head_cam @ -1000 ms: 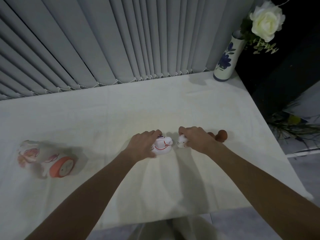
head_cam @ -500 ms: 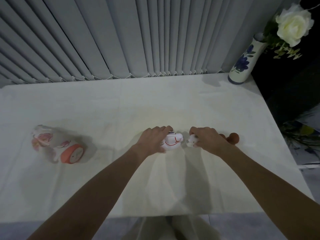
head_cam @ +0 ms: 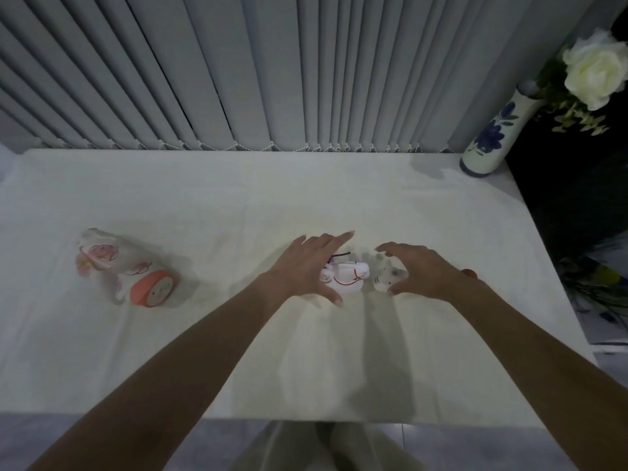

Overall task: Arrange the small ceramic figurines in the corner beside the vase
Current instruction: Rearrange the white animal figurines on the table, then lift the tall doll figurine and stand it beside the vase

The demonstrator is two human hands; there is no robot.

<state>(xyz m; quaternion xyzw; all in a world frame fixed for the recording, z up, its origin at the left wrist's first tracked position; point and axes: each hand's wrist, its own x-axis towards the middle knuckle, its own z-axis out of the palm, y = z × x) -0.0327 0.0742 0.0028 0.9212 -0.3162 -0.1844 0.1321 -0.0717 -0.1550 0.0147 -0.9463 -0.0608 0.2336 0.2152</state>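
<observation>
Two small white figurines lie side by side near the middle of the white-clothed table [head_cam: 306,185]. The left one [head_cam: 350,279] has red line markings; the right one [head_cam: 385,277] is plain white with grey spots. My left hand [head_cam: 306,263] hovers over the red-marked figurine with fingers spread, not gripping it. My right hand [head_cam: 421,270] curves open around the spotted figurine, thumb and fingers apart. A brown figurine [head_cam: 470,273] peeks out behind my right wrist. The white vase with blue flowers [head_cam: 489,137] stands in the far right corner.
A glass jar with pink flower print and an orange lid [head_cam: 125,266] lies on its side at the left. Grey vertical blinds [head_cam: 272,69] run along the table's back edge. A white rose [head_cam: 594,69] leans out of the vase. The table's right edge drops off beside the vase.
Both hands have opened: earlier their fingers were closed on the two white figurines, now the fingers are spread above and around them. The view has shifted left.
</observation>
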